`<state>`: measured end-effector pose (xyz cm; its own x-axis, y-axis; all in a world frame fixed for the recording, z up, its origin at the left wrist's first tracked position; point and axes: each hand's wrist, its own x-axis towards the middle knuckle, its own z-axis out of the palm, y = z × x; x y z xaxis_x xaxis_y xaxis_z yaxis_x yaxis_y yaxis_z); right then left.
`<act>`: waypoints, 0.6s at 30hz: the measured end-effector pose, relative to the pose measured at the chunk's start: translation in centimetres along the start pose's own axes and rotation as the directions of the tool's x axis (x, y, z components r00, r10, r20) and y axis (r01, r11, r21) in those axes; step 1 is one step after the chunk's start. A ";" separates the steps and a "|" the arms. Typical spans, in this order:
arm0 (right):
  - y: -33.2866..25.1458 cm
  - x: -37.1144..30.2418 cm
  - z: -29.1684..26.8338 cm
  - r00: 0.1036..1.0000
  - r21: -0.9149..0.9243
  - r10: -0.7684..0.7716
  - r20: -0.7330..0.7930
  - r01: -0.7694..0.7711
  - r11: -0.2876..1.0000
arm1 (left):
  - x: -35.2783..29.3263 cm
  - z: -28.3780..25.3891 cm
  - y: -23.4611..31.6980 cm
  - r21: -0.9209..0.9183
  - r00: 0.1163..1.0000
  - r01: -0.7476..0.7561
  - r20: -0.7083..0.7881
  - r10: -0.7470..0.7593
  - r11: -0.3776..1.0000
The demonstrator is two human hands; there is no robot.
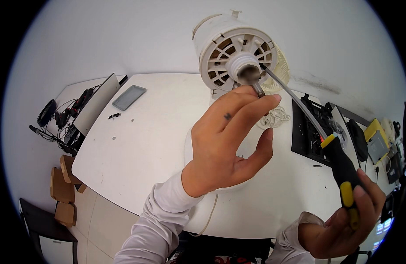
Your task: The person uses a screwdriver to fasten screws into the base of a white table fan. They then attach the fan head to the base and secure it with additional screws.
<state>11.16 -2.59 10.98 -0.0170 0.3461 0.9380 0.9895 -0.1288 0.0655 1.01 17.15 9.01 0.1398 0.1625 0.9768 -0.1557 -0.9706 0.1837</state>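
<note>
A white fan motor housing [220, 46] with a round slotted face stands at the top of the view. From its threaded collar [243, 61] a metal shaft [259, 90] sticks out toward me. My left hand [229, 132] is at the shaft, index finger stretched across its end and thumb held apart. Some of its other fingers are hidden behind the hand. My right hand [354, 215], lower right, is wrapped round the black and yellow handle of a long screwdriver [299, 103]. The screwdriver's tip reaches the slotted face just right of the collar.
A cream slotted guard [282, 66] shows behind the housing. Coiled white cord [275, 118] lies on the white table [137, 154] near an open black tool case [306, 136]. A grey tray [129, 97] sits far left. Cardboard boxes [62, 185] are on the floor at left.
</note>
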 end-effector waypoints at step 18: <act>0.3 1.6 -1.4 0.924 0.264 -0.354 0.144 0.309 0.914 | -0.1 -0.2 0.1 -0.005 0.999 0.013 0.049 -0.012 1.000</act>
<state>11.28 -3.34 12.97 -0.3456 0.4997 0.7943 0.9367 0.2343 0.2601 0.81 17.08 8.94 0.1893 0.1657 0.9678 -0.1590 -0.9675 0.1967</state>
